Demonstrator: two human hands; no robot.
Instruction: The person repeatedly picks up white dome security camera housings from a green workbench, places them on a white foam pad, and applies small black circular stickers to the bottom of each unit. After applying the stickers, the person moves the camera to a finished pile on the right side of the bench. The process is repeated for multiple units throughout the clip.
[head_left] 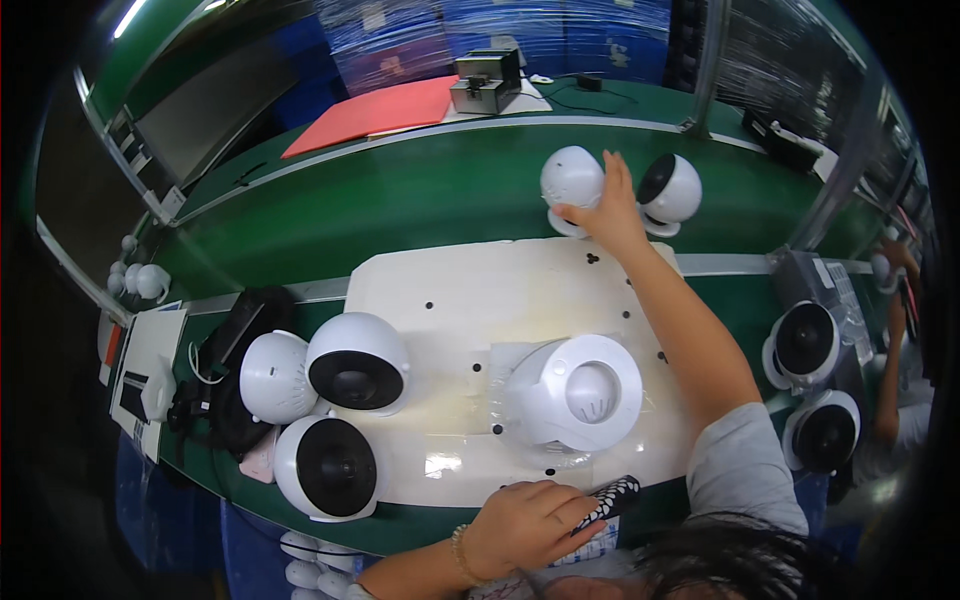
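My right hand [612, 205] reaches to the green belt, its thumb across the lower front of a white ball-shaped camera [573, 177] and its fingers along the right side. That camera stands upright on its round base. Beside it is a similar camera [672, 188] with a black face. At the near table edge, my left hand [530, 525] lies with fingers loosely stretched, touching a black-and-white patterned item [612, 497] of unclear kind. Between my arms, a white housing [578, 393] with a round recessed opening lies on the cream board [430, 455].
Two black-faced cameras [358, 365] [328, 467] and a white one [275, 377] stand at the board's left. More cameras [805, 343] [825, 435] stand at right, near another person's arm [890, 370]. A metal box [485, 82] and red sheet [375, 112] lie beyond the belt.
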